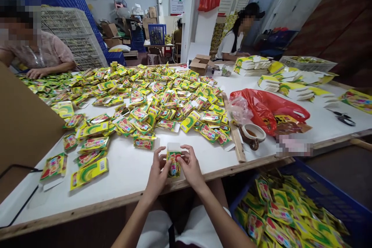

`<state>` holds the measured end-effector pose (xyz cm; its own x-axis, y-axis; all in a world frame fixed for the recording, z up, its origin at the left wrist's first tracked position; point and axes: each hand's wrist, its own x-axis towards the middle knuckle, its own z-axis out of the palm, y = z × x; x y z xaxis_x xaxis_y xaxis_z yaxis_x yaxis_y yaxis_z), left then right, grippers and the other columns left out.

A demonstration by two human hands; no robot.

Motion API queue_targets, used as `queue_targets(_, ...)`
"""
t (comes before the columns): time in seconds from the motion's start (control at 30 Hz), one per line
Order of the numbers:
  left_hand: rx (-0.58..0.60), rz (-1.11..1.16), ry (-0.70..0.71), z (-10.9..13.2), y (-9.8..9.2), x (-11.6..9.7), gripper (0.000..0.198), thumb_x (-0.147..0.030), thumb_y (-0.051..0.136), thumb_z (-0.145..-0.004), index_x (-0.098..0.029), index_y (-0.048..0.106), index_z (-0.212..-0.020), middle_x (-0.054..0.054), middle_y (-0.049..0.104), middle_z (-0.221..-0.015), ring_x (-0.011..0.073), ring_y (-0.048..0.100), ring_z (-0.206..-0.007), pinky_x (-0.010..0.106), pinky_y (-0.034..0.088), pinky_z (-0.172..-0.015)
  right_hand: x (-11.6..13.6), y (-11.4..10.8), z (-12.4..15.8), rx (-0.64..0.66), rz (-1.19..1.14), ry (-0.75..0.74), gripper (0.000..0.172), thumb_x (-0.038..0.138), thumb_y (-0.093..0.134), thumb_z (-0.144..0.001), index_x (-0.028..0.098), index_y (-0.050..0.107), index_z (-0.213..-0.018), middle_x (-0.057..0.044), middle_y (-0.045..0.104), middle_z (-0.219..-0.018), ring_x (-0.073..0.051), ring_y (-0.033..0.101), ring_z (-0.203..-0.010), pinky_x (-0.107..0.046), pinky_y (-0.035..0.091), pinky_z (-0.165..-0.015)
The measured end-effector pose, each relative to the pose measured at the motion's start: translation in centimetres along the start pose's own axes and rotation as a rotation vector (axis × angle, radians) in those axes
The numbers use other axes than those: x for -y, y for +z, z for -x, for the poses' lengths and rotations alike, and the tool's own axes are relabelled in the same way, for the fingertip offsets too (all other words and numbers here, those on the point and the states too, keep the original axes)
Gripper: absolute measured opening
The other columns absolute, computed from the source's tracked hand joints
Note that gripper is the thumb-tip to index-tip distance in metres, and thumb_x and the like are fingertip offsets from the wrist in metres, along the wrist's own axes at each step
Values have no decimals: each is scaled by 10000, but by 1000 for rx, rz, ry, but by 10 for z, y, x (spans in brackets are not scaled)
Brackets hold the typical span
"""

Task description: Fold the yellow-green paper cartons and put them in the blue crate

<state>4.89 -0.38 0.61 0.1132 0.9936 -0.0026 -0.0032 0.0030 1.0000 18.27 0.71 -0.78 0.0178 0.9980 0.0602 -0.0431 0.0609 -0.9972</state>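
A small green and yellow candy box point(174, 162) with an open white flap at its far end is held at the table's front edge. My left hand point(158, 172) grips its left side, thumb on the printed face. On the other side my right hand point(190, 167) has its fingers round the box and its thumb on the front. Just beyond the hands spreads a big heap of similar boxes point(162, 108), several with white flaps sticking out. To the left, a short stack of boxes point(90, 155) lies on the white tabletop point(128, 178).
A wooden strip point(236, 139) borders the heap at right, beside a mug point(252, 133) and a red plastic bag point(261, 106). Scissors point(344, 117) lie farther right. Below stands a blue crate point(325, 186) full of packets. A cardboard panel point(26, 124) stands left. Two co-workers sit across the table.
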Motion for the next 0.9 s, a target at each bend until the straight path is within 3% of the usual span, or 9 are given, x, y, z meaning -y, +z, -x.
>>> queue_targets(0.1, 98, -82, -19, -4, -11, 3, 296, -364, 518, -850, -208, 495, -1101, 35, 639, -930, 150, 626, -761, 271, 507, -694, 5, -8, -6, 109, 127, -14, 152, 243, 523, -822, 205, 583, -957, -34, 671, -895, -172, 644, -790, -290, 515, -734)
queue_targets(0.2, 59, -151, 25, -10, -17, 4, 211, -358, 536, -836, -175, 600, -919, 51, 651, -908, 180, 620, -841, 295, 496, -777, 7, -11, -14, 110, 253, -54, 159, 274, 505, -852, 189, 637, -826, -32, 674, -818, -179, 625, -783, -294, 497, -739)
queue_targets(0.3, -20, -77, 78, -16, -14, 3, 213, -321, 554, -822, -184, 596, -980, 54, 647, -957, 182, 608, -919, 304, 481, -835, 10, -11, -22, 61, 259, -95, 128, 261, 537, -841, 182, 637, -856, -38, 673, -829, -182, 622, -797, -299, 494, -745)
queue_targets(0.4, -63, -17, 69, -17, -10, 2, 276, -307, 574, -812, -195, 558, -1063, 31, 647, -889, 161, 615, -844, 286, 491, -782, 13, -11, -21, 76, 233, -128, 143, 246, 548, -844, 192, 629, -949, -39, 674, -858, -176, 626, -805, -301, 497, -751)
queue_targets(0.57, -78, -92, 70, -11, -7, -4, 194, -342, 580, -810, -165, 640, -863, 54, 669, -888, 179, 617, -866, 289, 477, -805, 22, -10, -11, 110, 300, -201, 126, 270, 584, -837, 185, 676, -840, -53, 671, -874, -175, 618, -830, -282, 485, -745)
queue_targets(0.73, -128, -89, 28, -12, -4, -8, 190, -324, 606, -788, -159, 631, -879, 36, 659, -829, 153, 595, -762, 253, 475, -704, 25, -6, -13, 30, 312, -115, 113, 251, 588, -815, 166, 659, -839, -43, 667, -793, -166, 608, -743, -277, 477, -702)
queue_targets(0.9, -162, -89, 10, -20, -2, -6, 184, -323, 611, -783, -152, 632, -849, 10, 627, -744, 125, 552, -683, 225, 452, -645, 23, -3, -21, 37, 286, -65, 143, 278, 572, -815, 156, 641, -792, -27, 648, -740, -143, 572, -657, -258, 461, -642)
